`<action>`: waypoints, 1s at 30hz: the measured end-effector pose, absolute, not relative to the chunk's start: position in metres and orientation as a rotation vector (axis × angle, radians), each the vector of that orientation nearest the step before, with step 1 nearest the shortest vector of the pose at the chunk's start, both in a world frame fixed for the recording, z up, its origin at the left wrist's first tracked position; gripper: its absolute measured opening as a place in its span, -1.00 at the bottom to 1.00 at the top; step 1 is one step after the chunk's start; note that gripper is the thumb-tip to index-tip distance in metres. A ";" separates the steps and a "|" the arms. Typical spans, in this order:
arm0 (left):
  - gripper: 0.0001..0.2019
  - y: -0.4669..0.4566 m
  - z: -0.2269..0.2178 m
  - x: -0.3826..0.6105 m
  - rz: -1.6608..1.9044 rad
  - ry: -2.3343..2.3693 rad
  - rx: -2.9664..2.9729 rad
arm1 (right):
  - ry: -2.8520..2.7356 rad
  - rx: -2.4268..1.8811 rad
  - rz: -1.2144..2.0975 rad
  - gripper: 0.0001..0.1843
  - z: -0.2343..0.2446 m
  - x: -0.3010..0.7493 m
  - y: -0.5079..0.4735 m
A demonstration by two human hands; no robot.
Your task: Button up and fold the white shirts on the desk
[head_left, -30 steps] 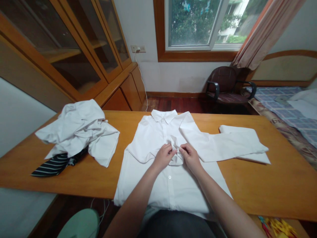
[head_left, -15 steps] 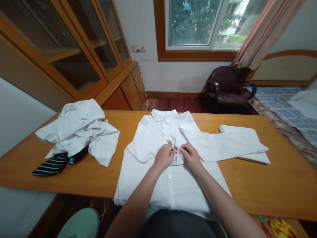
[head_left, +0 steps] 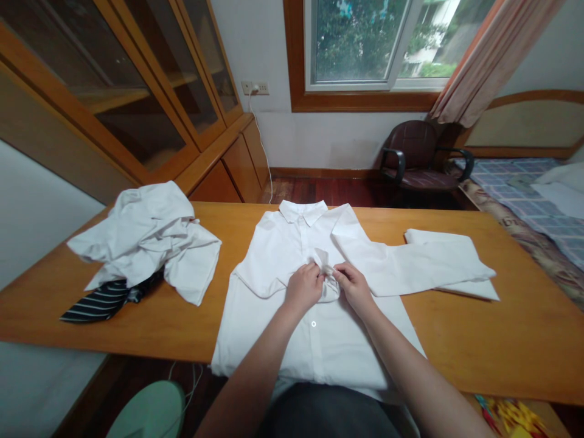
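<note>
Lying on tabletop (head_left: pixel 483 340), wht. shirt (head_left: pixel 331 344) is pinched by near-closed L hand (head_left: pixel 305 286) & R hand (head_left: pixel 354 287). Tie (head_left: pixel 103 302) is part-hidden by crumpled garment (head_left: pixel 150 228), folded cloth (head_left: pixel 438 237) by sleeve (head_left: pixel 415 267).

The shirt (head_left: pixel 337 350) is white, the cloth bundle (head_left: pixel 152 213) too — and the tie (head_left: pixel 98 305) black with pale stripes. Honey-orange worktop (head_left: pixel 479 340), salmon-pink curtain (head_left: pixel 497 61), dark maroon chair (head_left: pixel 413 146) with black armrests (head_left: pixel 400 165) — and a blue-grey bed cover (head_left: pixel 524 207), checked in paler lines.
</note>
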State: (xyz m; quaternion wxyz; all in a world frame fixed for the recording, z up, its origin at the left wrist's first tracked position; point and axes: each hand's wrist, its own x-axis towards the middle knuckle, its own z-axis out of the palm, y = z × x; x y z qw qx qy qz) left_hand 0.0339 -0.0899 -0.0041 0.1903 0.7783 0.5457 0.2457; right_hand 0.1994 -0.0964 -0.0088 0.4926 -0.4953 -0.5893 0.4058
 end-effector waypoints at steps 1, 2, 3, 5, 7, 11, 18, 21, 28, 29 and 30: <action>-0.93 -0.090 -0.006 0.033 0.681 1.539 2.202 | -1.409 -1.192 0.996 -0.81 -0.009 0.199 -0.096; -0.92 -0.090 -0.007 0.033 0.678 1.538 2.213 | -1.386 -1.188 1.006 -0.80 -0.010 0.199 -0.096; -0.92 -0.090 -0.008 0.032 0.685 1.532 2.216 | -1.361 -1.193 1.016 -0.79 -0.010 0.199 -0.096; -0.92 -0.089 -0.009 0.029 0.718 1.512 2.196 | -1.308 -1.219 1.033 -0.77 -0.010 0.198 -0.096; -0.87 -0.090 -0.008 0.027 0.769 1.496 2.157 | -1.246 -1.242 1.046 -0.75 -0.009 0.197 -0.096; -0.76 -0.092 -0.003 0.025 0.887 1.444 2.068 | -1.154 -1.231 1.064 -0.74 -0.008 0.196 -0.098; -0.77 -0.093 0.003 0.021 1.107 1.358 1.807 | -1.088 -1.222 1.075 -0.73 -0.007 0.197 -0.098; -0.77 -0.093 0.003 0.020 1.154 1.333 1.727 | -1.067 -1.228 1.090 -0.72 -0.007 0.196 -0.099; -0.76 -0.092 0.002 0.019 1.211 1.266 1.664 | -1.076 -1.212 1.092 -0.71 -0.006 0.193 -0.101; -0.75 -0.091 0.001 0.019 1.216 1.262 1.664 | -1.080 -1.213 1.091 -0.71 -0.005 0.193 -0.101; -0.75 -0.091 0.001 0.019 1.219 1.261 1.669 | -1.086 -1.213 1.091 -0.71 -0.005 0.193 -0.101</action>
